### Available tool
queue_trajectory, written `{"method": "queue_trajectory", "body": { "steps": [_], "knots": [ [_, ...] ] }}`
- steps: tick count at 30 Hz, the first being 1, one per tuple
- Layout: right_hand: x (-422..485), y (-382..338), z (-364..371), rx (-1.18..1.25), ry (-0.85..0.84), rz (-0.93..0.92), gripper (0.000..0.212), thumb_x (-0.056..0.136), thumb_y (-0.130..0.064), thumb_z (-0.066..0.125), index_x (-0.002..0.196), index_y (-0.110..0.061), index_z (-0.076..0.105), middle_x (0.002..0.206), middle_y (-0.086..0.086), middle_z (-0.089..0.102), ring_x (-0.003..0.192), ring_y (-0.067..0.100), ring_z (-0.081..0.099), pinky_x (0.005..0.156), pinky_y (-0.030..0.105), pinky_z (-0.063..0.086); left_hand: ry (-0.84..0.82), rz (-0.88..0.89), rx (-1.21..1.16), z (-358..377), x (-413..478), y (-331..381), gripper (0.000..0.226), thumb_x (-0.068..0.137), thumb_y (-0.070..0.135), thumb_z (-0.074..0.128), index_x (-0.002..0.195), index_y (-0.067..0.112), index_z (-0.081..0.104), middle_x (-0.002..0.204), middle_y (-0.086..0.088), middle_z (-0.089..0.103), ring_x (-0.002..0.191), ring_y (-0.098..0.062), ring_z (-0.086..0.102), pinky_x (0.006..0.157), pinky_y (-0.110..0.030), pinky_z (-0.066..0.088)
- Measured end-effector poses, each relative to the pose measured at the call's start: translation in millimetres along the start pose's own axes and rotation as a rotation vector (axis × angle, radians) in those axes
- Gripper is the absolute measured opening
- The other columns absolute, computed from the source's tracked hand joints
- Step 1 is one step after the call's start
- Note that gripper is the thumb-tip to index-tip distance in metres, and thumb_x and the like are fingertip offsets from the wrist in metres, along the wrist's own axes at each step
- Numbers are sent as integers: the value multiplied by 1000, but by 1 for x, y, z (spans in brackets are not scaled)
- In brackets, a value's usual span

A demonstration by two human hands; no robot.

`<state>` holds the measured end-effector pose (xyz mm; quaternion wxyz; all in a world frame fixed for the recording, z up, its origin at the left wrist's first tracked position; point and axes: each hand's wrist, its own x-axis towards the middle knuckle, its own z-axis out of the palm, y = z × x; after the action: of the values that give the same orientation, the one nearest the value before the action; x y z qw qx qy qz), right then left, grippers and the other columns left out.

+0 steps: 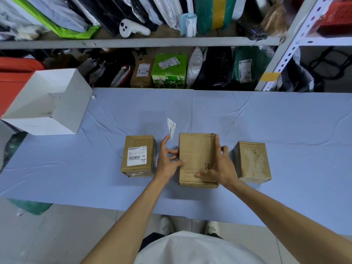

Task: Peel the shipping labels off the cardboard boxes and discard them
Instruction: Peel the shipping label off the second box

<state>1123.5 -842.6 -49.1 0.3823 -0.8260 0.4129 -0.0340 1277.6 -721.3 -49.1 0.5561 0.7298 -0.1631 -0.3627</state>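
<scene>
So, head view: middle box [198,149] is bare, right box [251,161] looks stripped, and left box [139,140] still wears its shipping label [137,155]. The peeled label [171,127] clings to the fingertip of the loosely spread left hand [167,162], not binned yet. The right hand [219,168] lies flat on the middle box.

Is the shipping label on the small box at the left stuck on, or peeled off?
Stuck on. The white label lies flat on top of the left box, with no corner lifted.
</scene>
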Motion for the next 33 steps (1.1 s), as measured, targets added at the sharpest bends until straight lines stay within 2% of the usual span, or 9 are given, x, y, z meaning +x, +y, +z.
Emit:
{"method": "queue_trajectory", "body": {
  "steps": [4, 8, 12, 15, 19, 21, 23, 27, 33],
  "knots": [
    [3, 8, -2, 123, 20, -24, 110, 78, -37, 76, 151, -34, -6, 118, 7, 39, 87, 22, 52, 84, 37, 49, 1, -18, -22, 2, 1, -2, 104, 65, -11, 78, 126, 61, 33, 98, -7, 59, 98, -27, 67, 92, -50, 53],
    [3, 6, -4, 62, 88, -8, 78, 94, -48, 48, 151, -37, -4, 119, 8, 44, 83, 23, 57, 81, 37, 50, -1, -24, -34, 3, 0, -4, 105, 64, -11, 78, 129, 59, 33, 100, -8, 58, 98, -28, 67, 89, -49, 55],
    [1, -10, -2, -103, 6, 97, 145, 52, -74, 74, 148, -26, -23, 126, 9, 33, 99, 31, 55, 79, 41, 52, -11, -6, -7, 6, 0, -4, 105, 64, -10, 77, 135, 53, 32, 99, -8, 60, 97, -29, 68, 89, -38, 55],
    [3, -8, 5, -149, 14, 137, 156, 42, -73, 79, 147, -24, -26, 129, 11, 32, 104, 32, 54, 78, 43, 53, -38, 8, 21, 10, -2, -3, 105, 65, -8, 78, 136, 52, 31, 100, -7, 59, 97, -27, 67, 88, -35, 55],
    [8, -9, 4, -83, 76, 54, 90, 89, -52, 55, 150, -25, -6, 122, 12, 41, 86, 33, 56, 74, 46, 53, -11, -1, 9, 2, 0, -5, 106, 65, -8, 77, 135, 55, 30, 99, -7, 59, 96, -27, 67, 89, -39, 56],
    [10, -9, -2, -41, 75, 71, 70, 98, -44, 40, 150, -28, -3, 123, 13, 42, 87, 31, 56, 79, 47, 51, -9, 9, 12, 0, -1, -5, 106, 65, -8, 78, 135, 57, 30, 99, -6, 59, 96, -26, 67, 90, -40, 55],
    [10, -11, -3, -65, 62, 76, 83, 93, -53, 46, 151, -25, -7, 125, 13, 42, 91, 35, 57, 78, 45, 51, 6, 21, 27, 2, -1, -5, 106, 65, -6, 78, 134, 57, 30, 99, -4, 59, 97, -25, 66, 90, -37, 54],
    [8, -23, 2, -147, 11, 141, 152, 45, -79, 73, 149, -20, -21, 131, 12, 34, 105, 35, 56, 70, 36, 46, 0, 64, 53, 6, -3, 0, 108, 61, -1, 84, 137, 53, 31, 97, -3, 59, 98, -24, 65, 89, -31, 53],
    [14, -30, 5, -165, 90, 151, 136, 53, -68, 78, 148, -16, -5, 123, 14, 40, 96, 38, 59, 69, 43, 53, 12, 69, 57, 13, -9, 6, 112, 60, 12, 89, 145, 46, 25, 100, -2, 57, 97, -15, 62, 86, -25, 51]
  ]
}}
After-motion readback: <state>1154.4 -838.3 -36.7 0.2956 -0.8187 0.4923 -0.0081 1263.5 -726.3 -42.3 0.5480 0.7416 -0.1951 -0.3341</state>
